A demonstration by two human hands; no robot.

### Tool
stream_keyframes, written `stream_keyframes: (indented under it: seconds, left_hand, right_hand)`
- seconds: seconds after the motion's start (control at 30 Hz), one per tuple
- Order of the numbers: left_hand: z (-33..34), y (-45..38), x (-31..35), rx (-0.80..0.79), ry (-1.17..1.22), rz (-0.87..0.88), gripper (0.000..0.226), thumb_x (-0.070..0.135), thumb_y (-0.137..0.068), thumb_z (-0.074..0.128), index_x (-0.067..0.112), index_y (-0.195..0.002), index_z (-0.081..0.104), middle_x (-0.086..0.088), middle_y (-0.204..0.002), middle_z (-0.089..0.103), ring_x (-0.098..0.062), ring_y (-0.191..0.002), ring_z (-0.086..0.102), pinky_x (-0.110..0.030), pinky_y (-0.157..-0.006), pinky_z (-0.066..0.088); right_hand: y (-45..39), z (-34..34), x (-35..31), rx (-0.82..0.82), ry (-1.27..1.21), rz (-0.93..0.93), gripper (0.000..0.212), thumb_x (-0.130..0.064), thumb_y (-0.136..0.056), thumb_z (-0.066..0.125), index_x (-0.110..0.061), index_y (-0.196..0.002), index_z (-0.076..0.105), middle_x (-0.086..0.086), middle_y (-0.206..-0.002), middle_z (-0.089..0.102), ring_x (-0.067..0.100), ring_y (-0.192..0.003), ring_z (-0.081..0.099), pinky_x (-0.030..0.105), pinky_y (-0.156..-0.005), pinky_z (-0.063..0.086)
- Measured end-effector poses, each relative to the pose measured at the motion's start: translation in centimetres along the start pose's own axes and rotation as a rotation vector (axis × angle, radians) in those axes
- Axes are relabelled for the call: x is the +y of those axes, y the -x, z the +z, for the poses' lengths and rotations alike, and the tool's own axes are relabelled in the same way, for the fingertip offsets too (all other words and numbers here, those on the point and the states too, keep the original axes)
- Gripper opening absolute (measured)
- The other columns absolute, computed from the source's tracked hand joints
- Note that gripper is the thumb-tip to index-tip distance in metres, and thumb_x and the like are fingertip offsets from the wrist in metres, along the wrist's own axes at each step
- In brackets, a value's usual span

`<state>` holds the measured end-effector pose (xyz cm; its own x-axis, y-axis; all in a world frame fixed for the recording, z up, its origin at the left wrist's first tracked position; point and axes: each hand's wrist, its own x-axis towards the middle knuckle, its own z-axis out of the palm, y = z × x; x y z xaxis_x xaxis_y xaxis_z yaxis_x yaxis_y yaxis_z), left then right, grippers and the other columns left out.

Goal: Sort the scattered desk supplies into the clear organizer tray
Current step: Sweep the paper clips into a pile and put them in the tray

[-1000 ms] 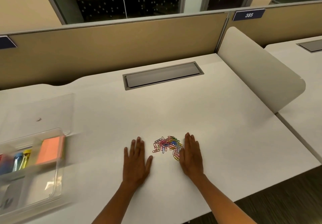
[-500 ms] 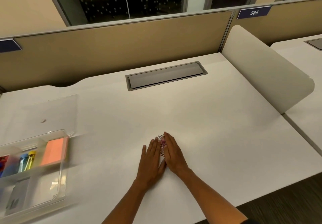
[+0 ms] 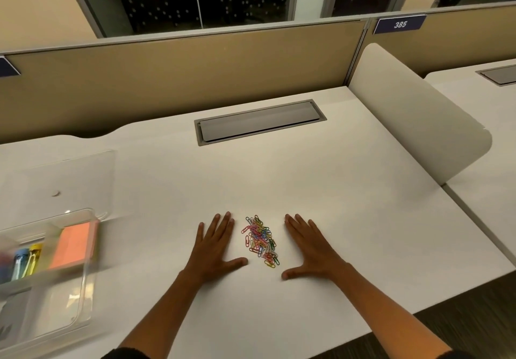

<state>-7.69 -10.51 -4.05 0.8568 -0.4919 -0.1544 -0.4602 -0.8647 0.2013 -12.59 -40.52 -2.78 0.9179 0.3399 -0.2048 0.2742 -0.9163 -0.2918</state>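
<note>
A narrow heap of coloured paper clips [image 3: 261,241] lies on the white desk [image 3: 349,205] near its front. My left hand [image 3: 215,250] lies flat on the desk just left of the heap, fingers straight, thumb pointing at the clips. My right hand [image 3: 310,247] lies flat just right of it, fingers straight. Neither hand touches the clips. The clear organizer tray [image 3: 83,283] stands at the far left and holds an orange pad of sticky notes [image 3: 74,245] and blue and yellow items [image 3: 26,261], blurred.
A clear lid [image 3: 64,180] lies flat behind the tray. A grey cable hatch [image 3: 259,121] is set into the desk at the back. A tan partition [image 3: 181,79] closes the rear, a white rounded divider [image 3: 413,118] the right side.
My hands pushed together over the clips, squeezing them into a narrow heap, then drew apart to either side, uncovering it.
</note>
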Motion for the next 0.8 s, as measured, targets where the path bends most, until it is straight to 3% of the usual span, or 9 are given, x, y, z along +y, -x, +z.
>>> stream_keyframes:
  seconds: [0.2, 0.3, 0.5, 0.6, 0.73, 0.8]
  left_hand:
    - [-0.1, -2.4, 2.0, -0.039, 0.033, 0.093, 0.1, 0.081, -0.079, 0.032, 0.023, -0.151, -0.004, 0.01, -0.157, -0.014, -0.017, -0.144, -0.018, -0.051, -0.112, -0.008]
    - [0.0, -2.8, 2.7, -0.042, 0.037, 0.122, 0.092, 0.08, -0.081, 0.02, 0.025, -0.15, -0.005, 0.012, -0.157, -0.014, -0.017, -0.144, -0.018, -0.05, -0.113, -0.008]
    - [0.5, -2.3, 3.3, -0.035, 0.091, 0.159, 0.074, 0.067, -0.089, 0.006, 0.026, -0.15, 0.0, 0.014, -0.157, -0.009, -0.011, -0.144, -0.018, -0.046, -0.118, -0.003]
    - [0.6, -1.5, 3.3, 0.003, 0.201, 0.142, 0.069, 0.064, -0.091, 0.001, 0.027, -0.149, 0.0, 0.013, -0.157, -0.004, -0.008, -0.144, -0.013, -0.045, -0.118, 0.005]
    - [0.4, 0.8, 3.9, 0.125, 0.363, 0.005, 0.08, 0.067, -0.091, 0.026, 0.02, -0.151, 0.003, 0.011, -0.158, -0.004, -0.002, -0.144, -0.009, -0.035, -0.119, 0.002]
    - [0.5, 2.2, 4.2, 0.152, 0.304, -0.006, 0.098, 0.077, -0.082, 0.037, 0.015, -0.151, 0.003, 0.007, -0.159, -0.004, -0.005, -0.145, -0.008, -0.034, -0.119, -0.002]
  right_hand:
    - [-3.4, -0.8, -0.7, -0.05, 0.053, -0.037, 0.14, -0.094, -0.048, 0.049, -0.018, -0.151, -0.01, -0.004, -0.157, -0.022, 0.017, -0.142, -0.026, 0.043, -0.114, -0.015]
    - [-4.6, -0.6, -1.4, -0.046, 0.079, -0.035, 0.141, -0.095, -0.046, 0.046, -0.017, -0.151, -0.008, -0.002, -0.157, -0.02, 0.021, -0.143, -0.023, 0.047, -0.113, -0.013]
    - [-6.4, -0.3, -2.5, -0.017, 0.004, -0.033, 0.127, -0.097, -0.052, 0.023, -0.021, -0.152, 0.005, -0.001, -0.159, -0.011, 0.023, -0.144, -0.018, 0.053, -0.115, -0.007]
    - [-6.7, 0.3, -3.2, 0.027, -0.053, -0.025, 0.12, -0.097, -0.057, 0.014, -0.023, -0.151, 0.015, -0.002, -0.16, -0.003, 0.019, -0.144, -0.016, 0.049, -0.115, -0.007]
    - [-6.6, 1.2, -4.4, 0.102, -0.174, 0.011, 0.112, -0.093, -0.067, 0.012, -0.018, -0.15, 0.021, -0.002, -0.16, 0.008, 0.014, -0.144, -0.009, 0.048, -0.119, 0.003]
    - [-5.9, 1.3, -4.5, 0.115, -0.272, 0.01, 0.115, -0.091, -0.066, 0.027, -0.016, -0.151, 0.01, -0.002, -0.16, 0.002, 0.012, -0.145, -0.011, 0.043, -0.12, 0.002]
